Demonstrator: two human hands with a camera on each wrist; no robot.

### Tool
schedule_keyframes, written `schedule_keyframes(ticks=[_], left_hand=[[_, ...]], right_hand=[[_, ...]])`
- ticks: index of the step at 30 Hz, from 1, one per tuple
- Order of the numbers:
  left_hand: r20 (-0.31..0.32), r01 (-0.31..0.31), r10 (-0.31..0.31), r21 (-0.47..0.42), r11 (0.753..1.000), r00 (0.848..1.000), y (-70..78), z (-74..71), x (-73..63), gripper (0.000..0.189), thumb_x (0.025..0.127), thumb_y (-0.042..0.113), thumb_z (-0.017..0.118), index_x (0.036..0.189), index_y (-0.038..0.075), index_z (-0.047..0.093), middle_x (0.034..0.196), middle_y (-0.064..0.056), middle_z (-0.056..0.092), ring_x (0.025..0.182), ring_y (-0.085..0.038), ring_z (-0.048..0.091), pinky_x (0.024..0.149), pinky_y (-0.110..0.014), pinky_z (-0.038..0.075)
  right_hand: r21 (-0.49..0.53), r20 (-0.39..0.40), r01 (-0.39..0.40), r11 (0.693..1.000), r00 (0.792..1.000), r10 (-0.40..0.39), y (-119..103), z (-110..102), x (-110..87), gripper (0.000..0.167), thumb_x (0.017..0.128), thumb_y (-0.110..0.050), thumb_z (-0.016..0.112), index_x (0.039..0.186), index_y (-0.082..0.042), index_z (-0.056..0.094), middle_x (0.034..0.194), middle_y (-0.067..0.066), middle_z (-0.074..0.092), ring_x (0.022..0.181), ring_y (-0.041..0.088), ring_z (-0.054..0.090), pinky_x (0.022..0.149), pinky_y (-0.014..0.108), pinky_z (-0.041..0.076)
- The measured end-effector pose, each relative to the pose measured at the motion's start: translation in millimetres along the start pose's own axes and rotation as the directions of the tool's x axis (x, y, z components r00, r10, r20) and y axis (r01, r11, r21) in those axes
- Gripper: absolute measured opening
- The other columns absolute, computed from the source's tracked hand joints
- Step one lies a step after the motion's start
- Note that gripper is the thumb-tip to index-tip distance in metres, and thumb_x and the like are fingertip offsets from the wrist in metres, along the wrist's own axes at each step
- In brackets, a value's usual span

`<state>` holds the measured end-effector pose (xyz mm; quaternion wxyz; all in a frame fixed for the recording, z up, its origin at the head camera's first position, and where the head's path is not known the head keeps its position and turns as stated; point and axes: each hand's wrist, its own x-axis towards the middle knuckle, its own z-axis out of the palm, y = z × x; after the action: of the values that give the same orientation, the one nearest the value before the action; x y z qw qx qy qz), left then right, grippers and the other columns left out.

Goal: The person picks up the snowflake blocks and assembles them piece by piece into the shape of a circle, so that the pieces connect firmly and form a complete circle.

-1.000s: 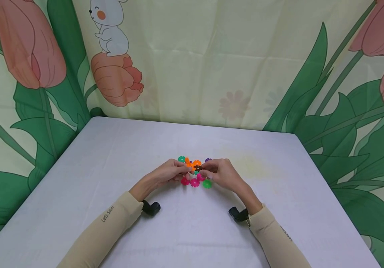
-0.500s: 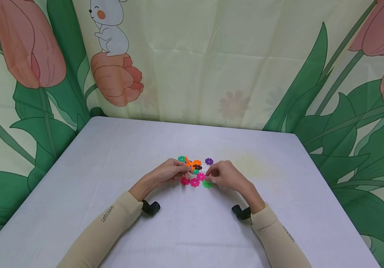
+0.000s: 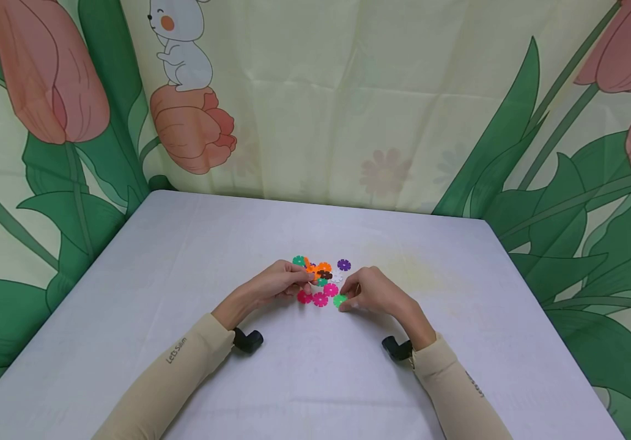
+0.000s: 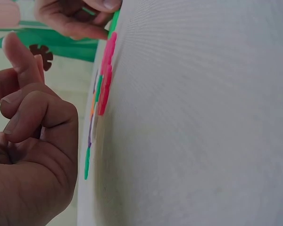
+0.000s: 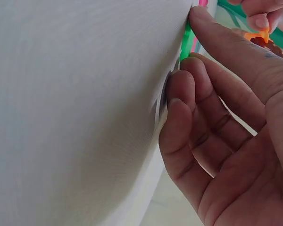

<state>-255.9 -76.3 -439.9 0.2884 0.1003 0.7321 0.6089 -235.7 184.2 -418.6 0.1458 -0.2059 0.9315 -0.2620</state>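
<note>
In the head view my left hand (image 3: 279, 281) pinches an orange notched flower disc (image 3: 310, 269). A brown flower disc (image 3: 323, 275) is joined to it and sticks out to the right, above the table. My right hand (image 3: 375, 292) is at the light green flower disc (image 3: 339, 301), which lies flat on the cloth. In the right wrist view thumb and fingertips grip the edges of this green disc (image 5: 186, 40). The left wrist view shows the brown disc (image 4: 41, 56) beyond my left fingers, which hide most of the orange one.
Several loose flower discs lie around the hands: pink discs (image 3: 320, 299) in front, a purple disc (image 3: 344, 264) at the back right, a white disc (image 3: 337, 277), and a teal disc (image 3: 299, 261) at the back left. A white cloth covers the table (image 3: 238, 232); a printed curtain (image 3: 315, 122) hangs behind.
My right hand has let go of the brown disc, moved slightly right and toward me, and taken hold of the light green disc. The left hand stays in place with the joined discs.
</note>
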Motion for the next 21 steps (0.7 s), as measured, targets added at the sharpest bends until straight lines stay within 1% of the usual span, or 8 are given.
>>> schedule_keyframes(ticks=[6,11,14,16,21], left_hand=[[0.002,0.009,-0.009,0.01,1.0,1.0,0.2,0.1,-0.2,0.032,0.106,0.024,0.062,0.11,-0.004,0.076,0.075,0.0,0.07,0.056,-0.012,0.034,0.055,-0.023,0.029],[0.009,0.011,-0.011,0.025,1.0,1.0,-0.2,0.2,-0.1,0.034,0.106,0.025,0.062,0.112,-0.006,0.075,0.075,-0.001,0.068,0.056,-0.013,0.035,0.055,-0.024,0.029],[0.009,0.01,-0.011,0.028,1.0,1.0,-0.3,0.3,-0.2,0.035,0.106,0.026,0.062,0.112,-0.006,0.075,0.074,0.0,0.068,0.057,-0.013,0.035,0.055,-0.024,0.029],[0.009,0.009,-0.009,0.024,1.0,1.0,-0.6,0.1,-0.3,0.035,0.106,0.025,0.062,0.112,-0.007,0.075,0.074,0.001,0.068,0.057,-0.013,0.034,0.055,-0.024,0.029],[0.007,0.011,-0.011,0.019,1.0,1.0,-1.4,-0.5,-0.1,0.034,0.106,0.024,0.062,0.111,-0.006,0.076,0.073,0.001,0.067,0.056,-0.013,0.033,0.055,-0.023,0.028]], right_hand=[[0.023,-0.005,-0.013,1.0,1.0,0.013,0.6,0.5,0.3,0.024,0.08,-0.02,0.094,0.094,-0.008,0.078,0.078,0.001,0.067,0.074,0.013,0.058,0.069,0.024,0.051],[0.052,-0.006,-0.028,0.998,1.0,0.029,2.6,0.4,0.5,0.022,0.081,-0.02,0.093,0.089,-0.011,0.075,0.076,0.001,0.065,0.072,0.014,0.057,0.066,0.025,0.05],[0.067,0.003,-0.035,0.997,0.999,0.035,4.2,-0.2,0.2,0.018,0.083,-0.019,0.092,0.087,-0.012,0.075,0.074,0.0,0.065,0.069,0.015,0.056,0.064,0.025,0.049],[0.064,0.016,-0.025,0.998,1.0,0.024,5.1,-1.0,-0.2,0.016,0.085,-0.019,0.091,0.087,-0.012,0.077,0.073,0.0,0.065,0.068,0.014,0.056,0.063,0.026,0.05],[0.067,0.051,-0.026,0.997,0.998,0.023,6.2,-2.7,-0.6,0.011,0.089,-0.02,0.087,0.089,-0.011,0.081,0.072,-0.001,0.069,0.066,0.013,0.057,0.063,0.026,0.05]])
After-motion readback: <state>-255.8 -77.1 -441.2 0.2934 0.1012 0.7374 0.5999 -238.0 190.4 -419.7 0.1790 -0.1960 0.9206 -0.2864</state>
